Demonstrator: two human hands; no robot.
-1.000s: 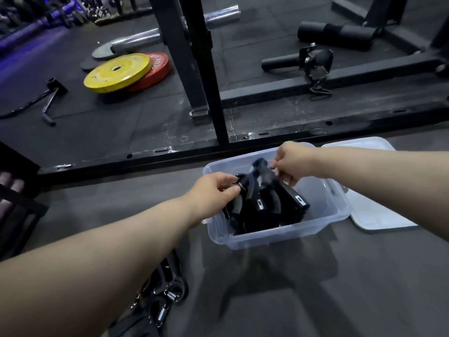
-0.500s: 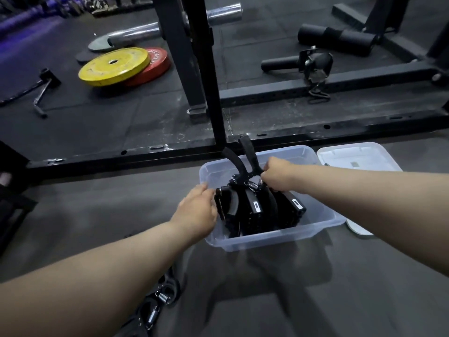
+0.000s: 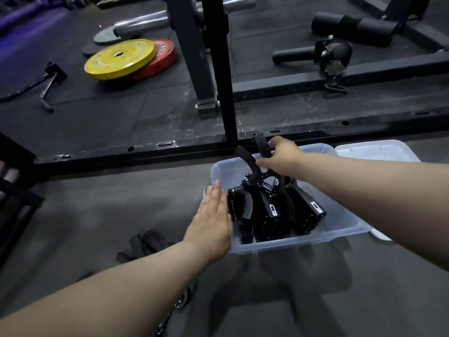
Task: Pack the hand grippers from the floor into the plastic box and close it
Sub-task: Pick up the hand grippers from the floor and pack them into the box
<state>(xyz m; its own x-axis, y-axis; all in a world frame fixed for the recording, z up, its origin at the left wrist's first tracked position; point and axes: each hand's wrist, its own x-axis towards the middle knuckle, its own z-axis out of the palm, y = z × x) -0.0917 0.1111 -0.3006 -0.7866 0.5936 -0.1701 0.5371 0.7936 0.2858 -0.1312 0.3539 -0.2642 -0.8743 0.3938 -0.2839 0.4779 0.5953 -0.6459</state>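
A clear plastic box (image 3: 345,229) sits on the grey floor, holding several black hand grippers (image 3: 272,212) packed side by side. My right hand (image 3: 281,156) grips the handles of one black hand gripper (image 3: 250,161), which stands upright above the packed ones with its spring end down. My left hand (image 3: 213,217) is flat with straight fingers against the box's left wall. The white lid (image 3: 374,152) lies on the floor behind and to the right of the box. More hand grippers (image 3: 143,244) lie on the floor to the left, partly hidden under my left forearm.
A black rack frame (image 3: 218,69) with a low floor beam runs just behind the box. Yellow and red weight plates (image 3: 126,58) lie at the back left, near a barbell (image 3: 143,20). Black padded rollers (image 3: 354,25) sit at the back right.
My right hand has lifted one hand gripper upright out of the pack. My left hand let go of the grippers and opened flat against the box's left side.
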